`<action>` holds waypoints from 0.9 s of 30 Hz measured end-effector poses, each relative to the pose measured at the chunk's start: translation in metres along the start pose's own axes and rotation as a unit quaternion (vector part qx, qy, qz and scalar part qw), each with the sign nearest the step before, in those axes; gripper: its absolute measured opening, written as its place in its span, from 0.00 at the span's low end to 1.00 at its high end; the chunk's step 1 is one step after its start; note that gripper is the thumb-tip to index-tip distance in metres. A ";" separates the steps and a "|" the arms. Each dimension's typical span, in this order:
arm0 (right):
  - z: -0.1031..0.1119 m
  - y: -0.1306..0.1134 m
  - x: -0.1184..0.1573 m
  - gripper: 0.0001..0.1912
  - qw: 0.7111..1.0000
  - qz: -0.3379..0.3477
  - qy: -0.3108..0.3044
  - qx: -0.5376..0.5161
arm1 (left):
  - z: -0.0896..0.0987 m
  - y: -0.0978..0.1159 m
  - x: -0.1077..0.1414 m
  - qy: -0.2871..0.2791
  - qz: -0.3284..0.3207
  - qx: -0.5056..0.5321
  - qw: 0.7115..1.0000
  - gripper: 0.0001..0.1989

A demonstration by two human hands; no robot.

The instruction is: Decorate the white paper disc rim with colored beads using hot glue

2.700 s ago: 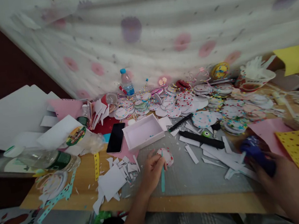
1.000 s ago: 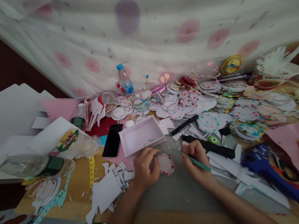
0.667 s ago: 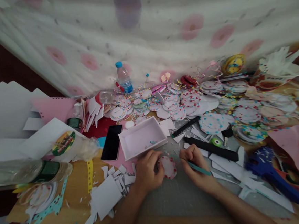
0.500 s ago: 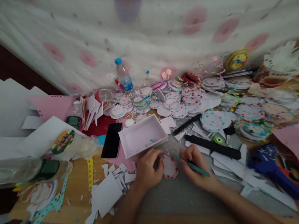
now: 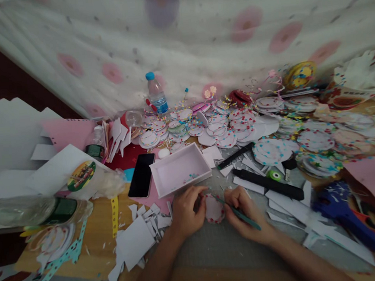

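Teal tweezers (image 5: 245,219) slant within the right hand's (image 5: 245,210) curled fingers.

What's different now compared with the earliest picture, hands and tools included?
The right hand has let go of the blue tool and moved inward; it now holds the teal stick, which was in the left hand. The stick's tip has come to the dotted disc. The left hand remains by the disc. Box, phone and bottle look unmoved.

Teal tool (image 5: 247,220) partly hidden midway
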State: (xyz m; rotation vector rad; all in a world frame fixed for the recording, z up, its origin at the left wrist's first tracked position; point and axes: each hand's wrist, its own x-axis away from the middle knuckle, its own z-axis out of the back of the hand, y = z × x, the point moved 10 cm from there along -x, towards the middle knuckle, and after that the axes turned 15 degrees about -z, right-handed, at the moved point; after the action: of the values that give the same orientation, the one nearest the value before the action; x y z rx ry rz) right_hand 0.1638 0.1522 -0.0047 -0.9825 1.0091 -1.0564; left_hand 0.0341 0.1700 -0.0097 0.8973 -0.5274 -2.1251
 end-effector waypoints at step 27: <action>-0.008 -0.010 0.004 0.14 0.991 0.063 -0.022 0.118 | 0.002 0.006 -0.001 0.004 -0.034 -0.011 0.999 0.13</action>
State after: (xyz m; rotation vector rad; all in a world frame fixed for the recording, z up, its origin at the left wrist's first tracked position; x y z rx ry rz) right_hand 0.1546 0.1453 0.0022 -0.7366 0.8765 -1.0182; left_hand 0.0360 0.1676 -0.0045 0.9233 -0.4756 -2.1845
